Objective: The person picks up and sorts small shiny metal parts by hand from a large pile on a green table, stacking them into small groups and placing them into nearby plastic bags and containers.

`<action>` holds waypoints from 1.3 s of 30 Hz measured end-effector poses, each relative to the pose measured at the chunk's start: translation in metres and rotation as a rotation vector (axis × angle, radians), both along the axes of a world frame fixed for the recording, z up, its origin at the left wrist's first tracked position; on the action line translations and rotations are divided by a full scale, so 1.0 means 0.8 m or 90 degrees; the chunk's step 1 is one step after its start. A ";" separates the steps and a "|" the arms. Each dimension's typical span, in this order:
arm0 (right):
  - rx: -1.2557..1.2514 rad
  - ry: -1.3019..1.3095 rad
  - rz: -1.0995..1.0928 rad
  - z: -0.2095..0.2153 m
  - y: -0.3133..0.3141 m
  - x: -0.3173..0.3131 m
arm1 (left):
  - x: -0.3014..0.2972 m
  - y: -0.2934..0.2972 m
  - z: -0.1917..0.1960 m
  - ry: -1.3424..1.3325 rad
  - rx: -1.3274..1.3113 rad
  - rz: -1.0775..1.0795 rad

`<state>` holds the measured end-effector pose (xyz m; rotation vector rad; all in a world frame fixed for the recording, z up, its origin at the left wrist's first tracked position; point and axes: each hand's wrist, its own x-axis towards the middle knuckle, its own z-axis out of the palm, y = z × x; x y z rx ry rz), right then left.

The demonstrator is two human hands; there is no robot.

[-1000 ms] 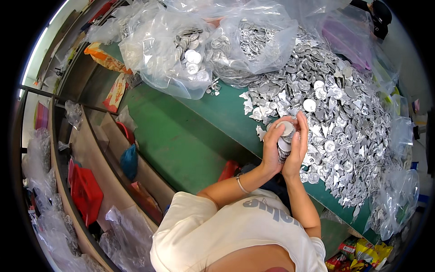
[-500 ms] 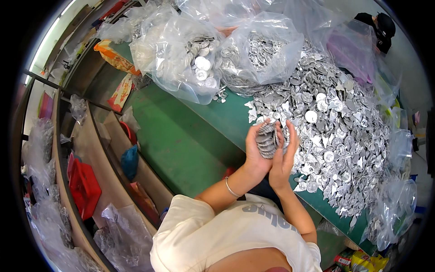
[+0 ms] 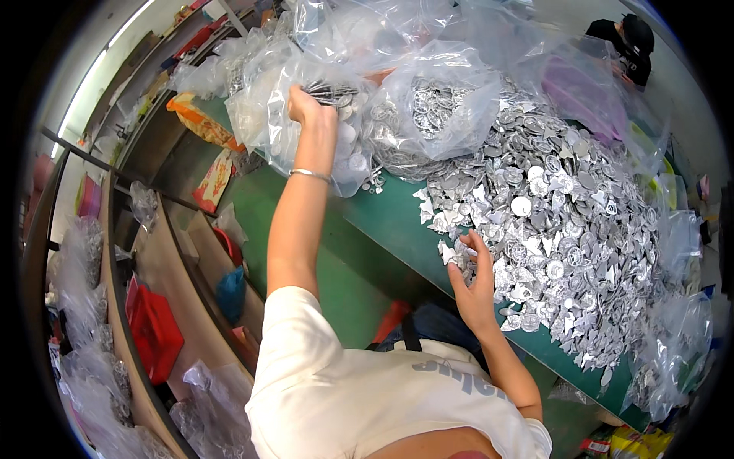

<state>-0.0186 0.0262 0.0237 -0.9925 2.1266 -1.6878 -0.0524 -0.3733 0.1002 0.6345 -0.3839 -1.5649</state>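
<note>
Green table [image 3: 390, 222] heaped with shiny metal bits [image 3: 566, 222]. Left hand [image 3: 306, 103] pinches stack over clear bag [image 3: 283, 115]; right hand [image 3: 474, 287] spread on heap. Few bags full, big heap left.

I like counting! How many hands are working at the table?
2 for certain: the left hand holds a stack of silver discs at a clear bag; the right hand rests on the pile of silver pieces. The far person's hands are hidden.

Left hand [image 3: 304, 105] fingertips buried in a clear plastic bag [image 3: 306, 115], gripped stack of silver pieces [image 3: 330, 92] half hidden, shapes in the silver pile [image 3: 550, 206] too small to tell, another person [image 3: 623, 42] blurred at the rim.
</note>
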 end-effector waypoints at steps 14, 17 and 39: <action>0.080 0.033 -0.142 0.007 0.067 -0.092 | 0.012 0.053 0.015 -0.381 -0.244 -0.237; 0.122 0.080 -0.143 0.015 0.072 -0.103 | 0.027 0.092 0.019 -0.389 -0.354 -0.194; 0.148 0.313 -0.183 0.016 0.066 -0.156 | -0.008 0.289 -0.164 -0.828 -1.014 -0.281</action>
